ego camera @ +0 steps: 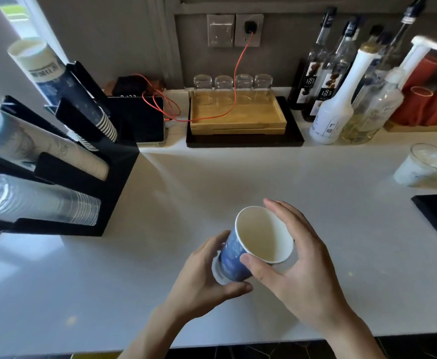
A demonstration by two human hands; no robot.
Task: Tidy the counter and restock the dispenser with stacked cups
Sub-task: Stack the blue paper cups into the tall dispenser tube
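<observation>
Blue paper with a pale painterly print wraps the cup (234,257), and its inside is plain cream-white under a thin rolled white rim. It is tilted, mouth facing up and toward the camera, base pointing down-left. Nothing shows inside it. It is held above the white counter (134,268), near the front edge, between both hands.

Curled under the lower part of the cup, the left hand (207,278) has its thumb lying across below the base and its fingers wrapped round the far-left side of the wall. A white disc-like edge shows at the base between those fingers and the thumb; whether it is the cup's own bottom or the rim of another nested cup cannot be told. At the mouth end, the right hand (297,263) grips with its thumb tip pressed on the near rim and blue wall, and its fingers arched round the far-right side of the rim. Both hands are closed on the cup.

Well to the left of the left fingers stands a black dispenser (118,177) with slanted slots. They hold a stack of blue printed cups (64,86), a striped stack, a pale paper stack (56,151) and a clear plastic stack (38,200).
</observation>
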